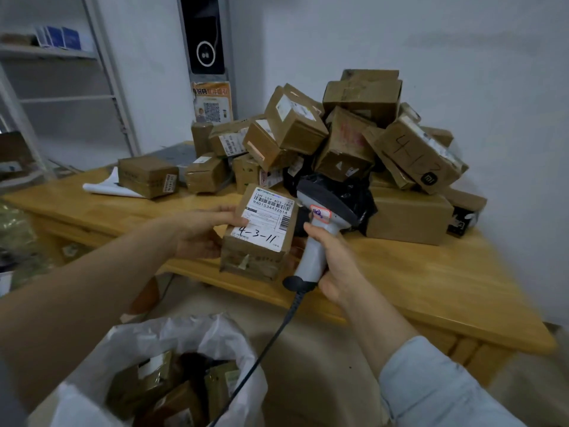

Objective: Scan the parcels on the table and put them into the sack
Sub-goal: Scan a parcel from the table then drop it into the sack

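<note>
Left hand clasps small parcel by its left side, label tilted up. Right hand, fingers wrapped around scanner handle just beside it, presumably for reading. Sack open below.

My left hand holds a box, thumb across its top, bare arm outstretched; my right hand, forearm sleeved, grips a scanner.

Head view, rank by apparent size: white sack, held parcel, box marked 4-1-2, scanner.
1. white sack: largest, also nearest the camera.
2. held parcel and box marked 4-1-2: look alike; the parcel is nearer, so unranked.
3. scanner: smallest.
</note>
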`<state>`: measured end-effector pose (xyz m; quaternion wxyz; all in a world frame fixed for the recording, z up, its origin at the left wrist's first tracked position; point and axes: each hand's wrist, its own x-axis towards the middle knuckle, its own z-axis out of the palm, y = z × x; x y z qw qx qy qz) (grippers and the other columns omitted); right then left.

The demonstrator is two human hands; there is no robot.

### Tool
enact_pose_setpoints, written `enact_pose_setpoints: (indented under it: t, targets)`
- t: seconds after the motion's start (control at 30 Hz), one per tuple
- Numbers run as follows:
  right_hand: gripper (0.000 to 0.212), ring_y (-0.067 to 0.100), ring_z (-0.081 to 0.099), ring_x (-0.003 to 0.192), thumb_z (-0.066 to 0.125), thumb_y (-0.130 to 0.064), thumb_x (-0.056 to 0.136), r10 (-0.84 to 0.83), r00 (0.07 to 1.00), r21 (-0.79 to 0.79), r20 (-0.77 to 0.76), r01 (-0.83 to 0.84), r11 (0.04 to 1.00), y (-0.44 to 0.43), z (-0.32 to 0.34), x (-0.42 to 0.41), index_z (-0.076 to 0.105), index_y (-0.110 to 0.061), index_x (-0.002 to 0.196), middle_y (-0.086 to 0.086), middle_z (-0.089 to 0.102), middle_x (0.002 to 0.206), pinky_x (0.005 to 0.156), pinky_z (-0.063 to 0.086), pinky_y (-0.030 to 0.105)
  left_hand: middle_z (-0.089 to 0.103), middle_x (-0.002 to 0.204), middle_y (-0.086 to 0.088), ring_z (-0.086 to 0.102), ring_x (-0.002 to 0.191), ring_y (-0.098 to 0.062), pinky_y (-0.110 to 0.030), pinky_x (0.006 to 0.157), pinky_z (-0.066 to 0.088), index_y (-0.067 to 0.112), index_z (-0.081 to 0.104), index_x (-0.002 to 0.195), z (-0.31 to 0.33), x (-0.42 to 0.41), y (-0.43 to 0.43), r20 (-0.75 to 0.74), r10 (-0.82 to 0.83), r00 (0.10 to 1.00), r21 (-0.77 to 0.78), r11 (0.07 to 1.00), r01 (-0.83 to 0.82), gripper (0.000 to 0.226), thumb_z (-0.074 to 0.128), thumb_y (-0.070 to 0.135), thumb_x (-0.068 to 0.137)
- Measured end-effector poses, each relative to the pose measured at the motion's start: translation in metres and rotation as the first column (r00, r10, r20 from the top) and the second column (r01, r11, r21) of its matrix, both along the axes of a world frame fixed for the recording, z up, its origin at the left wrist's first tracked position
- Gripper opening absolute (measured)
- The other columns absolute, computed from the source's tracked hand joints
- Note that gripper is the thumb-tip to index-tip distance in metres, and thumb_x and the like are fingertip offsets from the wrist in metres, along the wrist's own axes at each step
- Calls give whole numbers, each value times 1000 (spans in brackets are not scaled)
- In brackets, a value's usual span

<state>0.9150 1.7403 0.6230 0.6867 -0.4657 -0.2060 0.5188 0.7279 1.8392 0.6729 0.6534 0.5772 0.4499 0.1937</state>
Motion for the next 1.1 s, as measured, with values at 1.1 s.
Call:
enact_pose_setpoints:
  t: [1.1]
  targets:
    - [13, 14, 43, 41, 67, -8, 85, 406, 843, -111, 354, -393, 913, -48, -23, -111, 58, -9, 76, 4, 51, 53, 40, 39, 22, 58, 111, 4, 57, 110, -27, -54, 92, 51, 20, 38, 133, -98, -150, -41, 8, 536, 844, 402, 771, -494, 86, 82, 0, 62]
